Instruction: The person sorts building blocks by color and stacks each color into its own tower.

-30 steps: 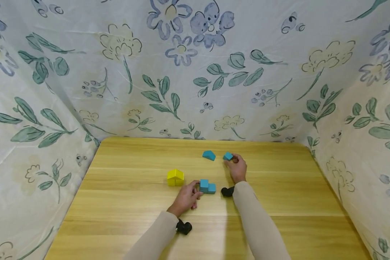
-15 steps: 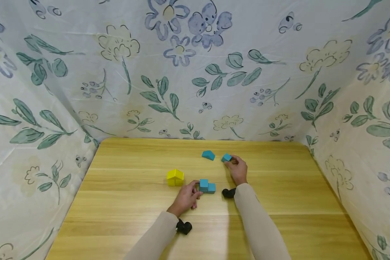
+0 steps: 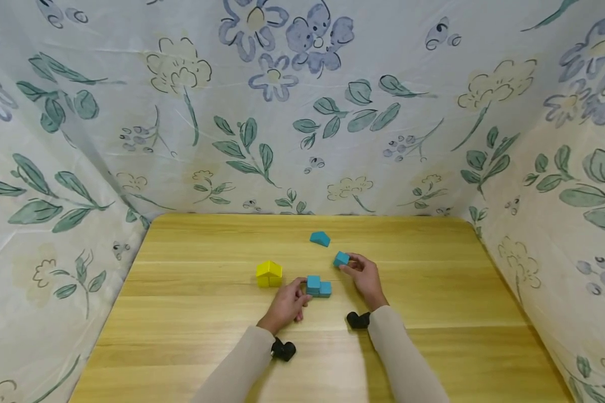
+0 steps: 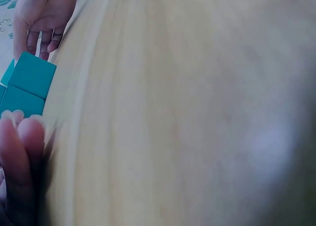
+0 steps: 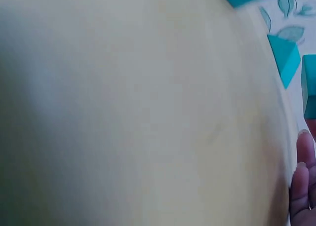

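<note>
Small blue blocks [image 3: 313, 282] make a low step at the middle of the table, the left side one block higher than the right. My left hand [image 3: 284, 308] has its index finger and thumb about the left end of this step; in the left wrist view, fingertips [image 4: 32, 132] lie right at a block face. Behind and to the right, my right hand [image 3: 367, 280] pinches a blue block [image 3: 340, 259] between thumb and fingers. This block [image 5: 309, 85] shows at the right edge of the right wrist view. A blue roof-shaped block [image 3: 320, 239] lies farther back.
Left of the blue step stands a little yellow house of blocks [image 3: 269, 274] with a peaked top, close to my left hand. The wooden table [image 3: 191, 336] ends at a floral cloth [image 3: 191, 140] on the back and sides. Black wrist cameras [image 3: 284, 350] hang below both wrists.
My right hand has brought the pinched blue block from the back right toward me and leftward, nearer the blue step. My left hand has stayed at the step. The head view has shifted slightly.
</note>
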`<action>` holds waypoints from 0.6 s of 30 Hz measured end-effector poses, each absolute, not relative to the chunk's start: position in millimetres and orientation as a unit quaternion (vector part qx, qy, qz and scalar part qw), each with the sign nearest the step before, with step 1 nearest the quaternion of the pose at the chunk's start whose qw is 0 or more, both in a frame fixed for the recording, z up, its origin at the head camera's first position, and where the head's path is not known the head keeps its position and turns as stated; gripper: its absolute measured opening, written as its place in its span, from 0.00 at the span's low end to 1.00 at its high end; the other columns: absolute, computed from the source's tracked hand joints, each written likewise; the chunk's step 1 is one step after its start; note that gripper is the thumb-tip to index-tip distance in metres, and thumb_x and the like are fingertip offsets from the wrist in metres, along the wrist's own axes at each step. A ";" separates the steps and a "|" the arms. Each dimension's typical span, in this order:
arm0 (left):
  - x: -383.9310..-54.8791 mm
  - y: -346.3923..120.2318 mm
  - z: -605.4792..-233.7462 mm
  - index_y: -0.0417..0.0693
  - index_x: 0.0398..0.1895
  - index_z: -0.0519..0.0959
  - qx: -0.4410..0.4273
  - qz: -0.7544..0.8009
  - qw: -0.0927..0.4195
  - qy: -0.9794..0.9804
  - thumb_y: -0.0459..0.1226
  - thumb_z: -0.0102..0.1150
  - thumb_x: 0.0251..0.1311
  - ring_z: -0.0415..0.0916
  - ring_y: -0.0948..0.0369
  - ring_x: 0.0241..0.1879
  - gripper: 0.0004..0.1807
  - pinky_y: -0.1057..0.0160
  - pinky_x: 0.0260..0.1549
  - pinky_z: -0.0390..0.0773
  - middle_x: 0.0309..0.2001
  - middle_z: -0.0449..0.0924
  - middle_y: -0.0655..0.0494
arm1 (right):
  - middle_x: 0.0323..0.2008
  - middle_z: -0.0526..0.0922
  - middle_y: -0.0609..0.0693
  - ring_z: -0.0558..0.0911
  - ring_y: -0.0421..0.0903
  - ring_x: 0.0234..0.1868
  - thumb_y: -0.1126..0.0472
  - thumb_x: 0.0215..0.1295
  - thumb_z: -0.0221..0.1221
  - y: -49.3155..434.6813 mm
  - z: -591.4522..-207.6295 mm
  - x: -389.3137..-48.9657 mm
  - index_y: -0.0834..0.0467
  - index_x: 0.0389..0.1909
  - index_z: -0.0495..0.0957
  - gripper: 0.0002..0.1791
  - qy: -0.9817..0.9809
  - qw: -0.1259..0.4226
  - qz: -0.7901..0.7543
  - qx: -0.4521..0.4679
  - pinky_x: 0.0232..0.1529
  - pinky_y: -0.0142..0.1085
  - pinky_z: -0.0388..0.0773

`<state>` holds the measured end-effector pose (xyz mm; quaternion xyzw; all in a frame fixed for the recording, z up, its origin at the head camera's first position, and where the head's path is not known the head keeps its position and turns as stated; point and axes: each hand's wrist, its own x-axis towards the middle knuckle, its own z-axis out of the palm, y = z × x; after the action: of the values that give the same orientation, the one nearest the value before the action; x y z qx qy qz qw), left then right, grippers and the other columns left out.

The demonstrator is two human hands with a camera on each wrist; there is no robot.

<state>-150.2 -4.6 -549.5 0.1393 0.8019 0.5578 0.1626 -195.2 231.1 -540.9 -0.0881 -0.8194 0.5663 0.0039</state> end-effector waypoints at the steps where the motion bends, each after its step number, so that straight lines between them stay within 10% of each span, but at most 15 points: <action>1: -150.3 -4.7 -549.6 0.37 0.65 0.65 0.139 0.558 0.163 0.802 0.33 0.55 0.67 0.71 0.64 0.12 0.25 0.64 0.13 0.76 0.26 0.75 0.54 | 0.43 0.79 0.56 0.75 0.50 0.43 0.59 0.61 0.66 229.7 -540.4 -191.5 0.58 0.56 0.78 0.22 -0.817 0.001 0.571 -0.081 0.38 0.36 0.72; 18: -149.3 -3.6 -547.6 0.36 0.65 0.65 0.133 0.567 0.167 0.796 0.32 0.55 0.67 0.70 0.64 0.11 0.24 0.64 0.13 0.76 0.25 0.74 0.53 | 0.39 0.79 0.59 0.77 0.51 0.40 0.67 0.58 0.67 212.6 -519.7 -149.9 0.63 0.52 0.80 0.20 -0.812 -0.022 0.583 0.010 0.41 0.33 0.75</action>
<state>-149.3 -3.6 -547.6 0.1332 0.7957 0.5668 0.1669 -149.9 212.6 -519.7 0.0102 -0.8122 0.5829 -0.0220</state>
